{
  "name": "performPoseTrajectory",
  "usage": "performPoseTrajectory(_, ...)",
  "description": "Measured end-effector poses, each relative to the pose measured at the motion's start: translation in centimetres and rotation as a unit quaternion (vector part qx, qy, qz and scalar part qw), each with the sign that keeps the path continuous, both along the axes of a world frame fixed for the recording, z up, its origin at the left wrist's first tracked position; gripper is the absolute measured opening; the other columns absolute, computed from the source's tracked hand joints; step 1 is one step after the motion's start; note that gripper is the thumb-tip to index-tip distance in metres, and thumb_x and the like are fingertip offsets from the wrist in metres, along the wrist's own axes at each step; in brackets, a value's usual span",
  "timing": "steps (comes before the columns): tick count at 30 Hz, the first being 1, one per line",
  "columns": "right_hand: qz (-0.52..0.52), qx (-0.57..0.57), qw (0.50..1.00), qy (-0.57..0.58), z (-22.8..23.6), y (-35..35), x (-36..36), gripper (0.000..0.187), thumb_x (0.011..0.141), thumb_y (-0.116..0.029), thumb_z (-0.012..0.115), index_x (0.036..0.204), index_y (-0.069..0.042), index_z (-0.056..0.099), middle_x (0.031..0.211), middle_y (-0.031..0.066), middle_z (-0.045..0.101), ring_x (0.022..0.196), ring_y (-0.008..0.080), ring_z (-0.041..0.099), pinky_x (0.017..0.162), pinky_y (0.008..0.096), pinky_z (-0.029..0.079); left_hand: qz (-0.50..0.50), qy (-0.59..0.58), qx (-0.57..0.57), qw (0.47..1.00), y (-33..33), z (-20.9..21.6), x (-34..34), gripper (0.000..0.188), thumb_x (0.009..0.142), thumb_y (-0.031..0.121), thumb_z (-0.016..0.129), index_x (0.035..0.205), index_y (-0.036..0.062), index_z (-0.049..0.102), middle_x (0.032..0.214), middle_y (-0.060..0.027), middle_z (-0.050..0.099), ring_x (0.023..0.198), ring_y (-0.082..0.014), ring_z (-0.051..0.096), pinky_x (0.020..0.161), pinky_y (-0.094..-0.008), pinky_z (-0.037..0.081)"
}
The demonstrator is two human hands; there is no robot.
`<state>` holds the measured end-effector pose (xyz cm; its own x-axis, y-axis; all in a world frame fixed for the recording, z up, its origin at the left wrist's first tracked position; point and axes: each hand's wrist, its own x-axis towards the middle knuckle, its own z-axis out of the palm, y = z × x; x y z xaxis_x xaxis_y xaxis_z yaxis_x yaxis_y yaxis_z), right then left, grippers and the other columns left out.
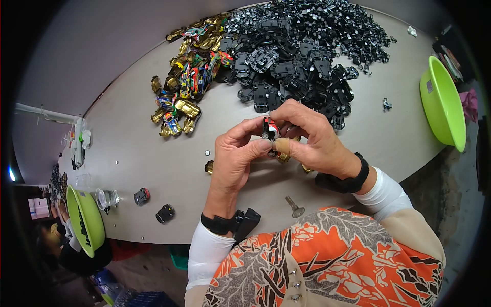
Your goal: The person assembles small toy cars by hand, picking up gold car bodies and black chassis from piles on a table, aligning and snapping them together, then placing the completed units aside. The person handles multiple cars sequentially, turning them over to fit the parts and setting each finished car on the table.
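Between the fingertips of both hands is a small toy car (pixel 272 128), its red-and-white body and a dark underside with wheels partly showing. My left hand (pixel 228 152) pinches it from the left, thumb and fingers pressed on it. From the other side my right hand (pixel 316 137) grips it, with a tan bandage around the thumb. Part of a gold car body (pixel 283 157) shows below the fingers. Just beyond the hands lies a heap of black toy car chassis (pixel 302 64). To its left are gold and coloured car bodies (pixel 192 82).
A lime green basin (pixel 439 102) stands at the right table edge, another green basin (pixel 77 204) at the left. Two small cars (pixel 164 213) (pixel 141 196) and a clear cup (pixel 106 198) sit front left. A metal knob-like piece (pixel 295 207) lies near me. Another person's arm (pixel 65 217) shows far left.
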<state>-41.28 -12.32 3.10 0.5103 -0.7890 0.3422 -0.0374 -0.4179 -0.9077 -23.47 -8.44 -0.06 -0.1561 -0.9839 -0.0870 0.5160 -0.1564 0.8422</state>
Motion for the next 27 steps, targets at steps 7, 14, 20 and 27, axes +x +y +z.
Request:
performPoseTrajectory(7, 0.001, 0.001, 1.000, -0.001, -0.2, -0.2, -0.2, 0.024, 0.078, -0.004, 0.064, 0.101, 0.001, 0.059, 0.088, 0.0077, 0.055, 0.064, 0.0123, 0.058, 0.055, 0.0236, 0.048, -0.008, 0.044, 0.050, 0.998, 0.0, 0.5, -0.4, 0.041, 0.078, 0.000, 0.068, 0.117, -0.0015, 0.058, 0.102, -0.0097, 0.064, 0.085, -0.0149, 0.063, 0.073, -0.0279, 0.057)
performPoseTrajectory(14, -0.019, -0.002, 0.999, 0.040, 0.3, 0.0, -0.2, 0.021, 0.072, -0.001, 0.061, 0.093, -0.001, 0.059, 0.080, 0.0053, 0.054, 0.055, 0.0094, 0.051, 0.048, 0.0228, 0.042, -0.014, 0.041, 0.038, 0.998, 0.1, -0.2, -0.5, 0.041, 0.078, 0.000, 0.068, 0.118, -0.0008, 0.058, 0.104, -0.0092, 0.064, 0.085, -0.0138, 0.063, 0.071, -0.0273, 0.057)
performPoseTrajectory(20, -0.002, -0.007, 0.999, 0.053, 0.5, 0.0, -0.4, 0.019, 0.071, -0.001, 0.062, 0.090, 0.000, 0.058, 0.078, 0.0057, 0.053, 0.054, 0.0094, 0.052, 0.048, 0.0229, 0.042, -0.010, -0.032, -0.017, 0.999, 0.3, -0.3, -0.6, 0.036, 0.083, 0.003, 0.065, 0.118, -0.0003, 0.059, 0.106, -0.0078, 0.062, 0.084, -0.0109, 0.060, 0.071, -0.0229, 0.052)
performPoseTrajectory(27, -0.046, 0.032, 0.998, 0.007, -0.3, 0.0, -0.2, 0.019, 0.072, -0.001, 0.064, 0.090, 0.001, 0.058, 0.081, 0.0059, 0.054, 0.056, 0.0099, 0.055, 0.049, 0.0232, 0.045, -0.002, -0.218, -0.117, 0.969, 0.8, 0.9, -1.2, 0.032, 0.090, 0.005, 0.055, 0.121, -0.0019, 0.057, 0.112, -0.0076, 0.059, 0.089, -0.0106, 0.058, 0.076, -0.0230, 0.049)
